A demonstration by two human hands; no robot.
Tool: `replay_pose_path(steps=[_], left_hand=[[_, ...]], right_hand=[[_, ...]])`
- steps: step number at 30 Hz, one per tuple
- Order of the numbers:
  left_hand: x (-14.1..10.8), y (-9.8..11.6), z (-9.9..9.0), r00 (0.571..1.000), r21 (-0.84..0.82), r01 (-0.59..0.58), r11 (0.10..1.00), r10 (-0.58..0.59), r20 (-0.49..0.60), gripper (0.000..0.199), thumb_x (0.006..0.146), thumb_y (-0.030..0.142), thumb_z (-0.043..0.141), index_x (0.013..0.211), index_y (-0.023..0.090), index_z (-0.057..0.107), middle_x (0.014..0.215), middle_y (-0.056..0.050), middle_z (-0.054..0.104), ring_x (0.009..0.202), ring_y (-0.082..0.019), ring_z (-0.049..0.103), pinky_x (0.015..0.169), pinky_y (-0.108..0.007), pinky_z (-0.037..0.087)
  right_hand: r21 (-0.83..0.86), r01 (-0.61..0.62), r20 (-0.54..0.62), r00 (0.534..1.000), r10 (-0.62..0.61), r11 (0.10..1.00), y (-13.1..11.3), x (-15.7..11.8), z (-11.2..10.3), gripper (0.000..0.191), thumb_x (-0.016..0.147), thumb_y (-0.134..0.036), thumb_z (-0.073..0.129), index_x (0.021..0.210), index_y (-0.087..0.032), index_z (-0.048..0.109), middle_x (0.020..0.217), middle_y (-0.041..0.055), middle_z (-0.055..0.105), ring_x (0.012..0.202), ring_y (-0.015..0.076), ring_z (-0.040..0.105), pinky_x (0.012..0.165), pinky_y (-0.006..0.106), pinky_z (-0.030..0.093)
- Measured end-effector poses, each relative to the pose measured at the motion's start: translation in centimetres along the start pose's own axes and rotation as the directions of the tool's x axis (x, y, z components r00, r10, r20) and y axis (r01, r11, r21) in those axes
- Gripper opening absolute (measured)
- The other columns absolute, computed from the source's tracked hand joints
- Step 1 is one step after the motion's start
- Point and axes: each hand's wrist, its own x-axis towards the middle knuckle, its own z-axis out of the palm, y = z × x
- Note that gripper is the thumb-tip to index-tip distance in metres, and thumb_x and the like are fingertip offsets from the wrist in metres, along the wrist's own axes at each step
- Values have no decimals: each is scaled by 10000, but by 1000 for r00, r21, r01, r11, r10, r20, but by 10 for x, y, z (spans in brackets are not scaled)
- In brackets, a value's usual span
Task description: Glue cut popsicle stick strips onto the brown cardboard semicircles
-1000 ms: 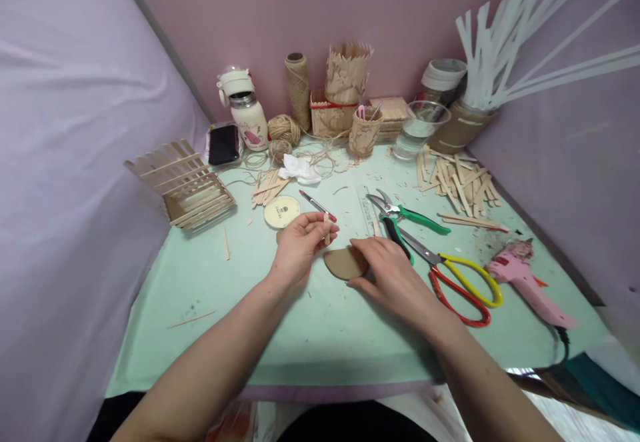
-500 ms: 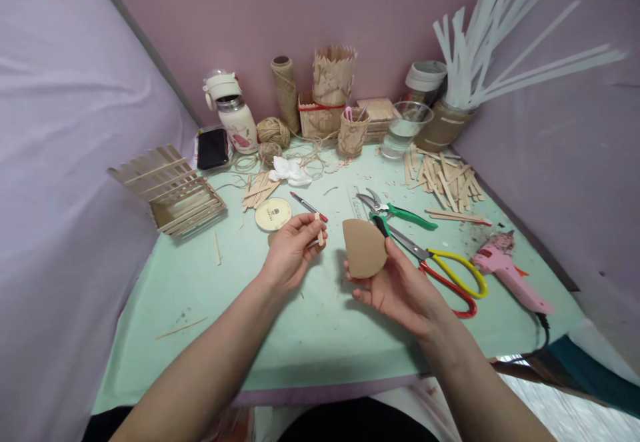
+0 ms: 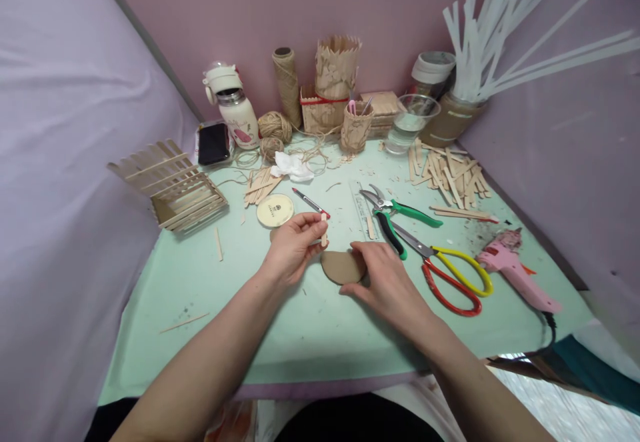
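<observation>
Between its thumb and fingers, my left hand (image 3: pixel 299 245) pinches a short wooden stick piece (image 3: pixel 324 230), held upright. My right hand (image 3: pixel 383 275) has its thumb and fingers around the right edge of a brown cardboard piece (image 3: pixel 343 267) with a rounded edge, which lies low over the table. Behind my left hand are a round cream lid (image 3: pixel 275 211) and a red-capped pen (image 3: pixel 310 202). Another brown piece shows partly beside my left hand. Another short stick (image 3: pixel 370 227) lies on a clear ruler (image 3: pixel 359 202).
Green pruners (image 3: pixel 413 212), red and yellow scissors (image 3: pixel 455 282) and a pink glue gun (image 3: pixel 520 272) lie at the right. A slatted stick basket (image 3: pixel 187 202) stands left. Loose sticks (image 3: pixel 450 175), a water cup (image 3: pixel 410 125), twine (image 3: pixel 275 127) and a bottle (image 3: pixel 237 119) are behind.
My right hand has turned palm down and lowered the cardboard, which now lies flatter and slightly further left. The short stick on the ruler has come into sight. My left hand still holds its stick.
</observation>
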Motion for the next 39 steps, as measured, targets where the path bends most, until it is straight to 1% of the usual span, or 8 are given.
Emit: replay_pose_path(steps=[5, 9, 13, 22, 27, 34, 37, 39], left_hand=[[-4, -7, 3, 981, -16, 150, 988, -147, 123, 377, 628, 257, 883, 870, 134, 621, 635, 33, 593, 544, -55, 543, 553, -169, 471], [-9, -12, 7, 933, -93, 288, 953, -257, 250, 403, 599, 252, 904, 842, 131, 607, 677, 23, 595, 574, -59, 550, 563, -173, 481], [-11, -17, 9, 908, -119, 310, 943, -257, 330, 399, 616, 274, 897, 862, 128, 620, 663, 26, 578, 575, -62, 539, 510, -156, 432], [-8, -5, 5, 950, 235, 199, 952, -246, 191, 351, 599, 327, 888, 817, 111, 718, 677, -16, 657, 629, -96, 602, 674, -248, 512], [-8, -8, 6, 934, 309, 231, 923, -300, 197, 310, 571, 312, 887, 762, 126, 729, 684, -34, 689, 624, -125, 624, 679, -293, 539], [-7, -5, 6, 946, 308, 243, 920, -295, 135, 314, 558, 314, 896, 750, 121, 738, 671, -33, 674, 641, -104, 615, 695, -244, 532], [-7, 0, 5, 941, 289, 252, 924, -304, 150, 290, 594, 313, 882, 752, 121, 734, 665, -41, 669, 650, -104, 612, 688, -234, 528], [-7, 2, 5, 938, 276, 256, 926, -308, 161, 281, 605, 303, 879, 758, 118, 733, 692, -42, 670, 660, -99, 609, 694, -226, 530]], right_hand=[[169, 64, -152, 988, -38, 983, -2, 2, -6, 813, 686, -462, 828, 1354, -245, 418, 1357, 142, 543, 1258, 337, 511, 1025, 540, 448], [282, 138, -255, 965, -65, 949, -13, 5, -10, 752, 743, -385, 808, 1366, -279, 401, 1366, 102, 557, 1266, 286, 532, 1050, 482, 456], [307, 180, -319, 945, -78, 935, -18, 5, -4, 678, 785, -331, 781, 1354, -276, 415, 1274, 93, 631, 1191, 268, 602, 1005, 458, 498], [-180, 278, -284, 904, -320, 944, -11, 5, -19, 571, 848, -333, 709, 1327, -176, 439, 1174, 149, 677, 1077, 309, 620, 910, 504, 505], [-255, 294, -247, 901, -356, 921, -15, 3, -21, 511, 857, -319, 703, 1280, -151, 473, 1133, 152, 685, 1039, 303, 630, 889, 480, 512], [-193, 207, -230, 941, -250, 959, -3, -8, -38, 629, 881, -447, 647, 1390, -180, 390, 1328, 182, 588, 1206, 329, 570, 954, 504, 498], [-263, 3, -314, 945, -89, 965, 26, -23, -68, 351, 956, -381, 515, 1260, -205, 533, 1177, 143, 669, 1101, 310, 622, 912, 490, 503], [-349, -217, -380, 922, 75, 912, 53, -37, -90, 338, 947, -378, 481, 1190, -168, 590, 1138, 170, 673, 1075, 339, 620, 903, 506, 489]])
